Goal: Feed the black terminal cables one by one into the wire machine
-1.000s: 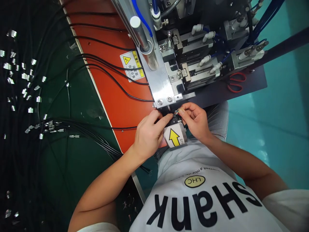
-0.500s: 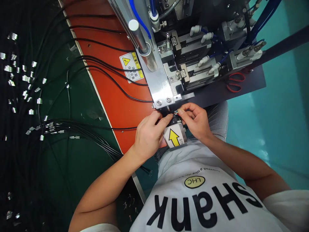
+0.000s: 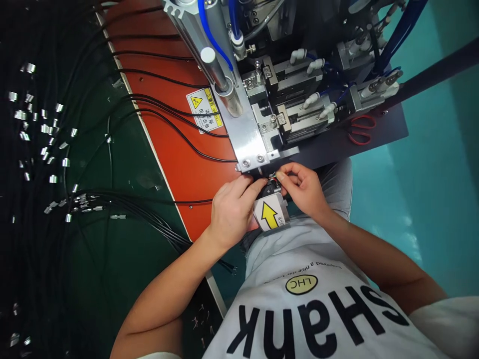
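My left hand (image 3: 232, 207) is closed at the near end of the machine, thumb and forefinger pressed together at the tips. A black cable (image 3: 194, 202) runs across the orange surface and disappears under it. Thin coloured wires (image 3: 274, 178), green and red among them, come out between my two hands. Thumb and forefinger of my right hand (image 3: 302, 188) pinch these wires from the right. Just below the fingertips sits a rounded metal part with a yellow arrow label (image 3: 270, 213). The wire ends are too small to make out.
The machine's metal plate (image 3: 250, 144) and post (image 3: 220, 75) rise beyond my hands, with pneumatic cylinders (image 3: 305, 117) to the right. Red-handled scissors (image 3: 361, 130) lie on the dark base. Many black cables with silvery ends (image 3: 84, 202) cover the green mat (image 3: 123, 264) at left.
The view has shifted slightly. My right fingertips still pinch the coloured wires, which now lie lower, nearer the metal part. My left hand stays in place.
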{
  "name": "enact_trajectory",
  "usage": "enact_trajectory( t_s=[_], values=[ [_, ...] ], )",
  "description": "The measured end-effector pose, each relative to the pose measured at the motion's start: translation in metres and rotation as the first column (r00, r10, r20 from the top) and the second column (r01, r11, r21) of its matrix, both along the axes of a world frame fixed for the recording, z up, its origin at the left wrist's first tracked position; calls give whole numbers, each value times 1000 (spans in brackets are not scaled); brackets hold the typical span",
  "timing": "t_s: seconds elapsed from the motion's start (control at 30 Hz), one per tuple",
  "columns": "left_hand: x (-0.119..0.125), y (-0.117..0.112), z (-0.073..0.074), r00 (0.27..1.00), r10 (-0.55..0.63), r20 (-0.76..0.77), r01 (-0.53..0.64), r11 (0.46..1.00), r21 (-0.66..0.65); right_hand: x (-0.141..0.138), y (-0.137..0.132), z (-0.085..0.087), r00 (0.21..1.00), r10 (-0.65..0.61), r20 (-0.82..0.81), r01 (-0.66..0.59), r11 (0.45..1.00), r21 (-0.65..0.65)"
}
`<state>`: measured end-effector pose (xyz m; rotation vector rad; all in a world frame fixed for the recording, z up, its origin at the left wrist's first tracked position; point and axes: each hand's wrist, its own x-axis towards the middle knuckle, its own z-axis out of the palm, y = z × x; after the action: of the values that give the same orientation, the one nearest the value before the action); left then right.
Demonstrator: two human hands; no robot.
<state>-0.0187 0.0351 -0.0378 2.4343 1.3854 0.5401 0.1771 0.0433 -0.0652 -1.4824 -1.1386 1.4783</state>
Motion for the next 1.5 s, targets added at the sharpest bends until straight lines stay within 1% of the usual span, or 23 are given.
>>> enact_trajectory(
  t_s=[0.07,0.17,0.23,0.27,0.3,0.37,0.43,0.5,0.63,0.7,0.77,0.83,0.93,1.03,1.1,1.13,1.17,1.23,1.3,1.33,1.4,1.43,1.5],
  values=[
    [1,1,2,1000,0,18,0,1000,-9,1,-3,6,996,-29,86,20,995,97],
    [1,2,3,999,3,35,-3,1000,-7,0,-7,13,970,-80,229,11,958,288],
    [1,2,3,999,8,42,-8,1000,-8,-1,-6,13,963,-74,260,-18,942,336],
    [1,2,3,999,9,44,-8,1000,-11,-1,-4,11,967,-56,250,-28,947,320],
    [2,2,3,999,9,44,-9,1000,-15,0,-2,9,977,-24,214,-36,961,273],
    [2,1,2,999,12,44,-12,1000,-21,2,2,3,996,45,82,-55,991,125],
    [2,1,2,999,16,49,-15,1000,-21,4,4,-1,997,71,-23,-71,997,8],
    [2,1,2,998,22,56,-21,1000,-23,6,6,-1,998,61,-1,-61,998,-7],
    [2,1,2,998,20,58,-18,999,-35,5,6,8,988,25,154,-40,994,97],
    [2,1,2,998,19,61,-17,999,-32,2,6,11,984,-3,178,-23,989,144],
    [1,1,2,998,17,63,-15,1000,-23,-2,7,11,987,-21,161,-2,990,143],
    [1,1,2,998,11,61,-10,1000,-17,-5,8,9,995,-9,95,4,998,60],
    [1,0,1,999,15,40,-14,1000,-22,-7,13,6,998,-16,-60,8,993,-120],
    [1,0,1,999,35,11,-35,999,-35,-5,16,5,989,-42,-141,12,979,-205],
    [1,-1,1,999,41,5,-41,998,-39,-2,15,7,993,-4,-118,-19,981,-191],
    [1,-1,1,999,40,3,-40,998,-38,0,13,8,997,14,-82,-27,988,-154],
    [1,-1,1,999,38,-1,-38,999,-32,1,10,10,999,28,-29,-31,995,-92],
    [1,-2,2,999,43,-28,-42,999,10,5,3,14,993,51,106,-60,995,82],
    [1,-4,3,994,76,-80,-69,994,88,7,-3,17,971,74,229,-129,963,236],
    [1,-5,4,989,100,-109,-85,988,128,8,-5,18,958,88,274,-166,946,279],
    [2,-7,4,982,122,-142,-97,981,170,10,-6,16,948,94,304,-185,939,288],
    [1,-8,3,984,114,-137,-92,983,159,11,-4,14,956,88,280,-163,953,255],
    [1,-9,2,993,78,-86,-69,993,100,11,1,9,982,87,168,-109,986,129]
  ],
)
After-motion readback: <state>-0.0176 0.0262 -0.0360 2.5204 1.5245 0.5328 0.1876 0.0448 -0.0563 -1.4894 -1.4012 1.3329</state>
